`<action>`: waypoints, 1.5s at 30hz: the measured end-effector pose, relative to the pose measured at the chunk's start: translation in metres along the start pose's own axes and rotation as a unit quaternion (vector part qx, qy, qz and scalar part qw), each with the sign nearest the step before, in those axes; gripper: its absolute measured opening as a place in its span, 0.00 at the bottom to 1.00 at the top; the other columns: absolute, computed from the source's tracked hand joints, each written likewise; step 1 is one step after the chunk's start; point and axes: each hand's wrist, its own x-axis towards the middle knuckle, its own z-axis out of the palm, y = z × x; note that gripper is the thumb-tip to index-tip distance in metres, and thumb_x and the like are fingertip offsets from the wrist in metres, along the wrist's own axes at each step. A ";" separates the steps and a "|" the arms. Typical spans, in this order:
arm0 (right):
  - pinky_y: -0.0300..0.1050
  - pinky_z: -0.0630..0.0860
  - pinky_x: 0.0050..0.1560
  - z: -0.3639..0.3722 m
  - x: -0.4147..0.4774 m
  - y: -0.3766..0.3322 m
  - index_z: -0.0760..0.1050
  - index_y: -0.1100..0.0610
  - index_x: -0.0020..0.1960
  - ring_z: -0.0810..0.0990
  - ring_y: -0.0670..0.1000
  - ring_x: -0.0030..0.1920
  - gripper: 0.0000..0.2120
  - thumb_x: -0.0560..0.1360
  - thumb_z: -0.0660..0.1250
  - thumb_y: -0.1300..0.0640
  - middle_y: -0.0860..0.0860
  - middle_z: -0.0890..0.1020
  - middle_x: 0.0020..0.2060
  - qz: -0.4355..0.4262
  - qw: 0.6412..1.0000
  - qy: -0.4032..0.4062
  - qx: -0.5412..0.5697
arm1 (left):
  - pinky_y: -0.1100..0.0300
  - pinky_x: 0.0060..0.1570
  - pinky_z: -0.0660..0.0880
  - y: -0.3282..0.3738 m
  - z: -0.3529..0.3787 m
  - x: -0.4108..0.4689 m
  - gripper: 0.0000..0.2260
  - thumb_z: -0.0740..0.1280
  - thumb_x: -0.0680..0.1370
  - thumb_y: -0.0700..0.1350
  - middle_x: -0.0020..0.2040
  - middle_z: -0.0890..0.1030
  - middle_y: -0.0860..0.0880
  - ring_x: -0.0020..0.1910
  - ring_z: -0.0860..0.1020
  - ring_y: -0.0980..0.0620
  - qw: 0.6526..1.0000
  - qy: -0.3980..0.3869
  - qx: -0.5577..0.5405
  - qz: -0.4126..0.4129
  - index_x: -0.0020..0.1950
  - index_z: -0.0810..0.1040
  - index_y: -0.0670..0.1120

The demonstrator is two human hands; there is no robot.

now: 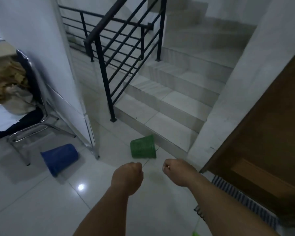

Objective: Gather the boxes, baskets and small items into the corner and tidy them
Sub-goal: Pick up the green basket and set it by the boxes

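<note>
Left hand (129, 174) and right hand (174, 171) both curled into loose fists, nothing visibly held, hovering above the white tiled floor (41, 201). Green perforated plastic basket (142, 147) lies tipped just beyond them, against the lowest stair step (160, 123). Blue plastic basket (60, 158) (also on its side) lies further left, near a chrome-legged chair (32, 106).

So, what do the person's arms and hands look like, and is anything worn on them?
Both forearms are bare, with no sleeve in view. The left hand shows no glove, ring or watch. The right hand is also ungloved, and its wrist carries no band.
</note>
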 end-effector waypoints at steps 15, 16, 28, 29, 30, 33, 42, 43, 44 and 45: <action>0.42 0.76 0.44 -0.041 0.300 0.029 0.77 0.54 0.57 0.79 0.52 0.45 0.14 0.81 0.57 0.49 0.53 0.82 0.50 0.070 0.995 -0.025 0.074 | 0.54 0.52 0.77 -0.046 0.014 0.333 0.13 0.57 0.80 0.51 0.54 0.79 0.46 0.51 0.79 0.45 0.991 -0.134 -0.025 -0.006 0.58 0.75 0.48; 0.42 0.75 0.42 -0.038 0.316 0.034 0.77 0.54 0.57 0.78 0.51 0.43 0.14 0.81 0.57 0.49 0.53 0.82 0.49 0.076 0.993 -0.025 0.083 | 0.54 0.52 0.77 -0.049 0.020 0.351 0.13 0.57 0.80 0.51 0.55 0.79 0.46 0.51 0.79 0.46 0.990 -0.141 -0.021 0.002 0.59 0.75 0.48; 0.47 0.77 0.47 0.048 0.543 0.128 0.74 0.57 0.59 0.79 0.54 0.49 0.14 0.82 0.54 0.53 0.54 0.80 0.51 0.097 0.987 -0.096 0.085 | 0.52 0.55 0.73 -0.050 0.165 0.590 0.19 0.62 0.80 0.45 0.66 0.69 0.43 0.61 0.72 0.44 0.972 -0.224 0.075 0.010 0.69 0.67 0.43; 0.48 0.78 0.49 0.059 0.562 0.137 0.74 0.57 0.60 0.79 0.54 0.50 0.14 0.82 0.55 0.53 0.54 0.80 0.53 0.098 0.987 -0.095 0.083 | 0.51 0.55 0.73 -0.049 0.185 0.607 0.20 0.63 0.79 0.45 0.66 0.68 0.42 0.62 0.71 0.43 0.969 -0.231 0.089 0.019 0.70 0.65 0.43; 0.49 0.78 0.50 0.070 0.580 0.146 0.74 0.57 0.61 0.79 0.55 0.50 0.14 0.81 0.55 0.53 0.54 0.79 0.53 0.100 0.987 -0.091 0.085 | 0.50 0.56 0.73 -0.048 0.206 0.624 0.20 0.64 0.79 0.45 0.66 0.67 0.41 0.62 0.69 0.42 0.965 -0.245 0.095 0.023 0.70 0.65 0.43; 0.51 0.78 0.51 0.108 0.631 0.175 0.74 0.57 0.61 0.79 0.55 0.51 0.13 0.81 0.57 0.54 0.55 0.80 0.54 0.111 0.988 -0.074 0.081 | 0.44 0.58 0.72 -0.052 0.270 0.669 0.24 0.64 0.79 0.47 0.71 0.60 0.40 0.66 0.63 0.36 0.957 -0.269 0.108 0.033 0.73 0.61 0.48; 0.41 0.71 0.41 0.191 0.664 0.230 0.74 0.53 0.62 0.74 0.49 0.43 0.13 0.82 0.55 0.54 0.53 0.80 0.51 0.176 0.976 -0.083 0.098 | 0.42 0.66 0.66 -0.073 0.398 0.706 0.30 0.54 0.82 0.58 0.76 0.52 0.32 0.66 0.69 0.35 0.944 -0.321 0.067 -0.029 0.79 0.46 0.50; 0.40 0.70 0.41 0.195 0.659 0.232 0.74 0.53 0.63 0.75 0.49 0.44 0.14 0.82 0.55 0.54 0.53 0.80 0.51 0.178 0.975 -0.088 0.099 | 0.41 0.67 0.64 -0.071 0.400 0.704 0.30 0.54 0.82 0.56 0.76 0.51 0.33 0.68 0.68 0.34 0.947 -0.311 0.074 -0.034 0.79 0.44 0.50; 0.40 0.69 0.42 0.198 0.656 0.234 0.73 0.53 0.64 0.76 0.49 0.46 0.14 0.82 0.55 0.54 0.52 0.80 0.52 0.182 0.973 -0.095 0.102 | 0.41 0.67 0.64 -0.070 0.398 0.704 0.30 0.55 0.83 0.53 0.76 0.51 0.33 0.68 0.67 0.34 0.951 -0.295 0.082 -0.037 0.79 0.43 0.50; 0.39 0.69 0.44 0.199 0.653 0.234 0.73 0.52 0.66 0.77 0.50 0.49 0.15 0.82 0.55 0.54 0.52 0.79 0.54 0.186 0.972 -0.101 0.104 | 0.41 0.66 0.65 -0.069 0.394 0.705 0.30 0.56 0.83 0.50 0.76 0.53 0.34 0.68 0.67 0.34 0.954 -0.283 0.085 -0.040 0.79 0.43 0.49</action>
